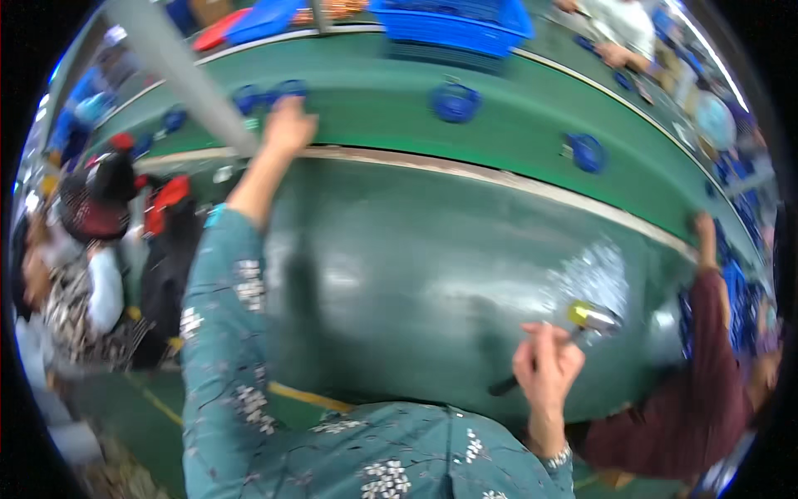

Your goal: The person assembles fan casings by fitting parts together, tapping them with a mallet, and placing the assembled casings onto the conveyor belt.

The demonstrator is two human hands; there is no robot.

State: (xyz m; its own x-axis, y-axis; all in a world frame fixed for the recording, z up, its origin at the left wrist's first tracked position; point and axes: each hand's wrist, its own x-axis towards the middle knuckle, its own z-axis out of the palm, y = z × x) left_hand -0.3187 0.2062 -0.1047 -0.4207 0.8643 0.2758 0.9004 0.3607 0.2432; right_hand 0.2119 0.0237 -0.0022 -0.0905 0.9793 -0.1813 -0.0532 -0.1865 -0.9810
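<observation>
My left hand [288, 131] reaches far forward over the green conveyor belt. Its fingers are closed at the near edge of a blue coil of cable [288, 88], somewhat blurred. Other blue coils [455, 101] lie spaced along the belt. Above the worktable, my right hand [549, 363] has its fingers curled together; whatever they pinch is too small or hidden to make out. Beneath that hand slants a tool with a dark handle and a yellow, shiny head [593, 317]. A heap of clear plastic pieces [594, 274] lies beside the head.
A pale post [187, 79] rises near my left arm. Blue baskets [453, 29] stand beyond the belt. A co-worker in a maroon sleeve [711, 341] reaches to the belt at right; another person's hands [619, 56] work across it. A raised strip [465, 170] separates table and belt.
</observation>
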